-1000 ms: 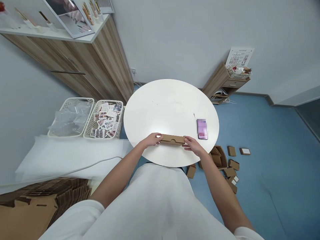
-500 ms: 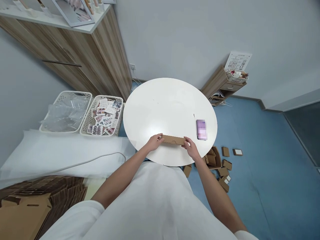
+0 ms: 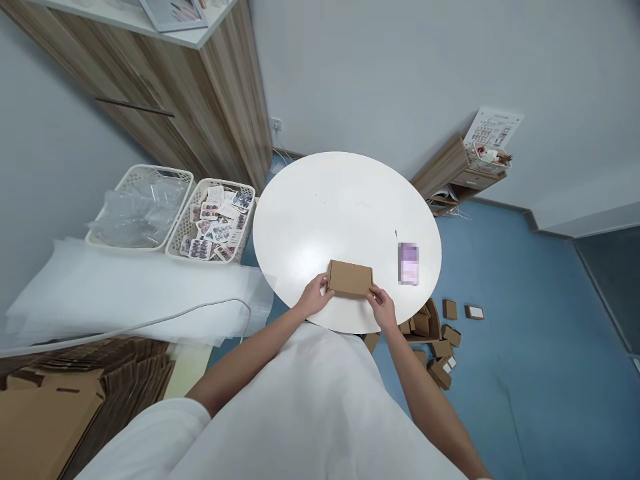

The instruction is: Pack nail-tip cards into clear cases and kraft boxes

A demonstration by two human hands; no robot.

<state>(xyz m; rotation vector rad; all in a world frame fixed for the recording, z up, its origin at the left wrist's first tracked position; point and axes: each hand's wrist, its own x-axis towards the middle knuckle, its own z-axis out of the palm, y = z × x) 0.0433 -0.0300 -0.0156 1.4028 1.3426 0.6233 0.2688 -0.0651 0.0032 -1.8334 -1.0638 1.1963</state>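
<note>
A small closed cardboard box [image 3: 351,278] is at the near side of the round white table [image 3: 345,200], its broad brown top facing up. My left hand [image 3: 316,295] grips the box's left end, thumb at the near corner. At the right end, the fingers of my right hand [image 3: 383,308] pinch the near corner. Whether the box rests fully on the table or is slightly raised, I cannot tell. To the right of it lies a purple and pink rectangular thing [image 3: 409,264], blurred by pixels.
Left of the table stand a basket of nail sets [image 3: 173,250] and a basket of clear plastic bags [image 3: 93,233]. White sheets [image 3: 150,287] lie in front, above flat cardboard [image 3: 45,427]. Several small boxes [image 3: 450,309] lie on the blue floor at right.
The box has tipped from showing its narrow side with the notch to showing its broad top. Both hands keep hold of its ends. The view has shifted slightly.
</note>
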